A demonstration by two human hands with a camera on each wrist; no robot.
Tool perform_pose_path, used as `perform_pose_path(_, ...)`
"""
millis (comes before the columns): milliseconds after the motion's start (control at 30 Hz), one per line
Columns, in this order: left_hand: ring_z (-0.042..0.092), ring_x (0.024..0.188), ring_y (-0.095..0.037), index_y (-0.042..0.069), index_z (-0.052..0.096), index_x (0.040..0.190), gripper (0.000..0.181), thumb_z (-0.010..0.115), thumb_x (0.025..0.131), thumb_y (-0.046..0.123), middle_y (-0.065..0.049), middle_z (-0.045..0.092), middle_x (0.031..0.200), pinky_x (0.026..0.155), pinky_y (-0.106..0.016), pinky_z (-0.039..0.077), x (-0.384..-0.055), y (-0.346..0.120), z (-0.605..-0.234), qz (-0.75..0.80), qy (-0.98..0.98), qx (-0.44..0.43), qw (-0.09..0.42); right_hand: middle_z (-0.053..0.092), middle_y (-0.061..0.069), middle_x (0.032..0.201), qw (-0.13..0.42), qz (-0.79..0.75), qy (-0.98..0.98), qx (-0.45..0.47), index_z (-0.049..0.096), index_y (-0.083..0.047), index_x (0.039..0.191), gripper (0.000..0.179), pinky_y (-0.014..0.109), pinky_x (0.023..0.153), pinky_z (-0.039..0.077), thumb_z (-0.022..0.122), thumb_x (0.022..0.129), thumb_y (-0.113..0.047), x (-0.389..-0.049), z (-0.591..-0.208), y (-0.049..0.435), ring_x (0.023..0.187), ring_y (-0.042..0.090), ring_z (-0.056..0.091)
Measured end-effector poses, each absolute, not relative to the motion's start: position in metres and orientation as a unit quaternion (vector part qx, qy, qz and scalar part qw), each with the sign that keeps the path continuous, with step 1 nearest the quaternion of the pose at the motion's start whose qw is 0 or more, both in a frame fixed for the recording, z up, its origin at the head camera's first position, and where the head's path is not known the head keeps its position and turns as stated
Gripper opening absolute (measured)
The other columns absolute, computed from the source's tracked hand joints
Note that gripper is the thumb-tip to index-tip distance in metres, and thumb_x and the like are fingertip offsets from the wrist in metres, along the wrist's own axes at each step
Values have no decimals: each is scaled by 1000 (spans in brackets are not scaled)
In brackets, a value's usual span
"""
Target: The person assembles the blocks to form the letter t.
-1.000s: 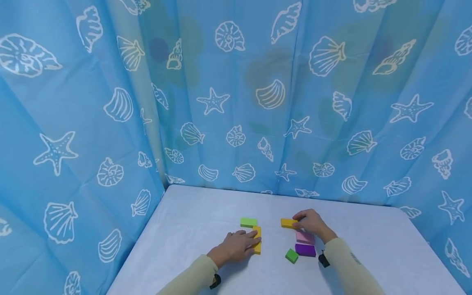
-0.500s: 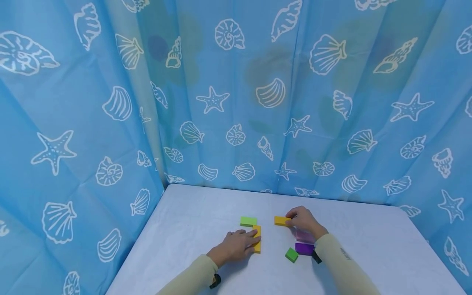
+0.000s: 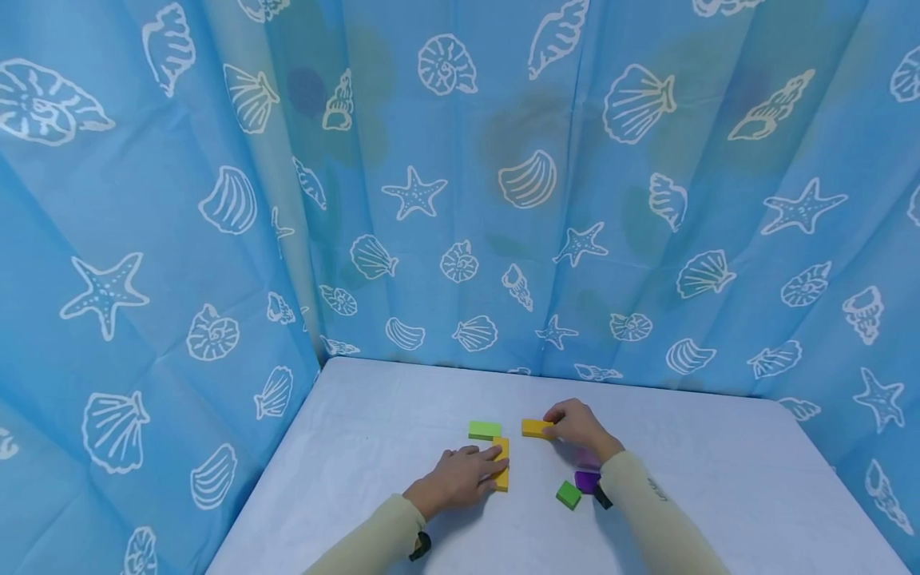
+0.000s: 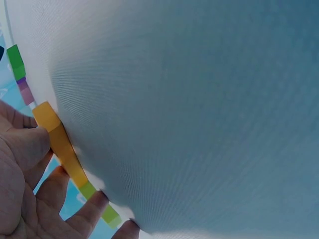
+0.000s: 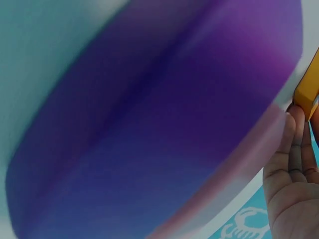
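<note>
My left hand [image 3: 458,477] holds an orange block [image 3: 501,477] that lies lengthwise away from me. In the left wrist view, the thumb [image 4: 34,144] lies against the block's near side while one finger reaches behind it. A light green block [image 3: 485,430] sits at its far end. My right hand [image 3: 577,425] pinches a second orange block [image 3: 535,429], turned crosswise, by its right end. A gap separates it from the light green block. The right wrist view shows fingertips at this orange block [image 5: 308,89], which is cut off by the frame.
A green block [image 3: 569,495] lies near the front, beside a purple block [image 3: 586,482]. Behind the purple one is a pink block [image 3: 588,458]; the right forearm partly covers both. A blue shell-print curtain [image 3: 460,200] stands around the white table [image 3: 388,407].
My right hand has slid the second orange block leftward, toward the light green one. Its forearm now covers more of the pink and purple blocks. The left hand stays put.
</note>
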State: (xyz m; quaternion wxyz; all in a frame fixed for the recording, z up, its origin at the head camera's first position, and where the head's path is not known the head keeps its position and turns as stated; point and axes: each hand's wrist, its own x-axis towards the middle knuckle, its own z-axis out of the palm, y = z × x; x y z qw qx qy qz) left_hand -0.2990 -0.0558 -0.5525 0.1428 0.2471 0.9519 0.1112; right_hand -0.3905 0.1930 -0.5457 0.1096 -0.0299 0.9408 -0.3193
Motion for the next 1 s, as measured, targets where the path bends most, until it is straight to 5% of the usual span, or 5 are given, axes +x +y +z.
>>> perform_pose_path(1000,43,141,-29,41,45,146,48,55,100,42,15,36,158,107,-64,38,-301,-55,-552,106,953,248,140,68,2,98,131,-343,930,-16,74,-12,102,19,42,90,54,78,85,-20,-383,-544,167,87,20,58)
